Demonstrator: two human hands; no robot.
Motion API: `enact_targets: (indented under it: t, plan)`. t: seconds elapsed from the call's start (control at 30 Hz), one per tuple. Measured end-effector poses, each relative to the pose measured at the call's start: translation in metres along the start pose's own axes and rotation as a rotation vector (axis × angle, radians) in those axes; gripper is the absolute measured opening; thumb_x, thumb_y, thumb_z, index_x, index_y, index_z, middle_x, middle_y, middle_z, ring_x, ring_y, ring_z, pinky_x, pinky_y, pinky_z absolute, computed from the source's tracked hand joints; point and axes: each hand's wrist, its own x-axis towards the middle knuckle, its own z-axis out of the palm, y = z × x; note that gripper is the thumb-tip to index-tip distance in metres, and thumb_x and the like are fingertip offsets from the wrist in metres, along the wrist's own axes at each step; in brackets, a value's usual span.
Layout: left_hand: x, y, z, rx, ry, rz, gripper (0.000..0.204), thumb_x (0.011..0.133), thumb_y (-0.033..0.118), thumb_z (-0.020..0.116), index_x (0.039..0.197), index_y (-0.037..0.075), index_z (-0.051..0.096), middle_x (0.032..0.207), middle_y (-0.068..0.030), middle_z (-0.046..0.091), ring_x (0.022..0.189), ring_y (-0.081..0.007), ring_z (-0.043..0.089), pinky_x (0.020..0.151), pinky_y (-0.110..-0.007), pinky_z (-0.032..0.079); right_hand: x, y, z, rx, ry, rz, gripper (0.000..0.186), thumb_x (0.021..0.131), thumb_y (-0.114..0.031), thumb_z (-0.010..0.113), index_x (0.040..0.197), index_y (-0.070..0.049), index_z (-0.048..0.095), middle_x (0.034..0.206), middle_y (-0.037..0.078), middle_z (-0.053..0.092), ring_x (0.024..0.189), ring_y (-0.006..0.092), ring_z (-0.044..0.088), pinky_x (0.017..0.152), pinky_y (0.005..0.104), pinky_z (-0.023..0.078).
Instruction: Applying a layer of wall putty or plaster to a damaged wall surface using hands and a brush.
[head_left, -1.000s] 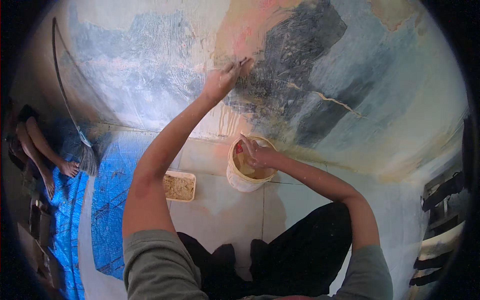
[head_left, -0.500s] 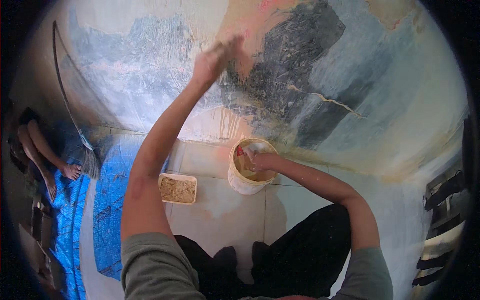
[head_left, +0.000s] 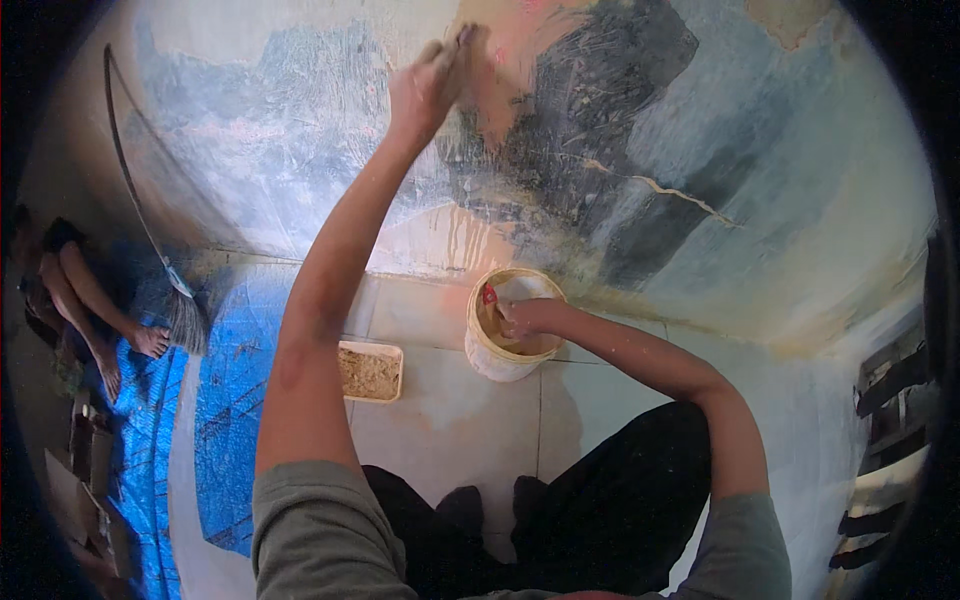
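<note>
My left hand (head_left: 428, 80) is raised against the mottled painted wall (head_left: 620, 100), fingers closed around a small object, too blurred to name, at the pink-orange patch. My right hand (head_left: 522, 316) reaches into a cream bucket (head_left: 500, 362) on the floor, fingers curled down beside a red item (head_left: 489, 294); what they hold is hidden. Left of the bucket, partly behind my left arm, lies a rectangular tub (head_left: 374, 372) with a crumbly tan substance in it.
A long-handled broom (head_left: 185, 315) leans on the wall at left. Another person's legs and bare feet (head_left: 150, 340) rest by a blue plastic sheet (head_left: 225, 420). Dark slatted objects (head_left: 885, 390) stand at the right edge. My dark-trousered knees frame the tiled floor (head_left: 450, 430).
My left hand has moved up the wall and a little left. My right hand has sunk into the bucket, its fingers now curled where they were more extended.
</note>
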Motion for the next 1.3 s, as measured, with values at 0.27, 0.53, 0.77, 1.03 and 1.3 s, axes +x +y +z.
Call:
enact_targets:
  t: [0.27,0.53,0.77,1.03,1.3]
  plan:
    - [-0.049,0.013,0.001,0.032,-0.12,0.178,0.038,0.075,0.005,0.06,0.112,0.012,0.057,0.091,-0.0075,0.059,0.058,-0.0309,0.06,0.046,-0.037,0.048,-0.015,-0.006,-0.001,-0.095,-0.101,-0.133,0.032,0.083,-0.027,0.053,0.103,-0.002,0.055,0.082,0.016,0.064,0.077,0.0269,0.063,0.076,0.0409,0.047]
    - [0.013,0.001,0.015,0.194,0.128,0.0,0.04,0.077,0.009,0.059,0.118,0.013,0.056,0.101,-0.0041,0.06,0.068,-0.0287,0.063,0.054,-0.036,0.052,-0.005,-0.003,-0.009,-0.743,0.239,-0.701,0.019,0.082,-0.018,0.051,0.096,-0.007,0.059,0.083,0.011,0.064,0.075,0.0265,0.061,0.071,0.0395,0.047]
    - [-0.043,0.011,0.013,0.11,-0.141,0.343,0.04,0.077,0.007,0.056,0.117,0.012,0.057,0.104,-0.0057,0.06,0.06,-0.0286,0.062,0.047,-0.038,0.049,-0.027,-0.004,0.001,-0.076,-0.198,-0.145,0.024,0.085,-0.021,0.054,0.098,-0.002,0.059,0.081,0.011,0.065,0.077,0.0295,0.062,0.069,0.0426,0.048]
    - [0.022,0.04,-0.006,0.166,0.057,0.123,0.05,0.075,0.02,0.065,0.121,0.007,0.05,0.099,-0.005,0.058,0.068,-0.027,0.063,0.051,-0.036,0.051,-0.019,-0.022,-0.012,-0.02,0.097,-0.202,0.038,0.084,-0.023,0.055,0.116,-0.002,0.052,0.089,0.018,0.066,0.084,0.0316,0.063,0.073,0.042,0.048]
    - [0.024,0.042,-0.008,0.208,-0.073,0.198,0.065,0.074,0.028,0.062,0.134,0.008,0.045,0.13,-0.0101,0.047,0.113,-0.0271,0.049,0.082,-0.043,0.046,-0.008,0.01,0.017,-0.029,-0.075,-0.185,0.031,0.081,-0.021,0.055,0.102,0.002,0.06,0.097,0.017,0.064,0.086,0.0294,0.062,0.077,0.0366,0.049]
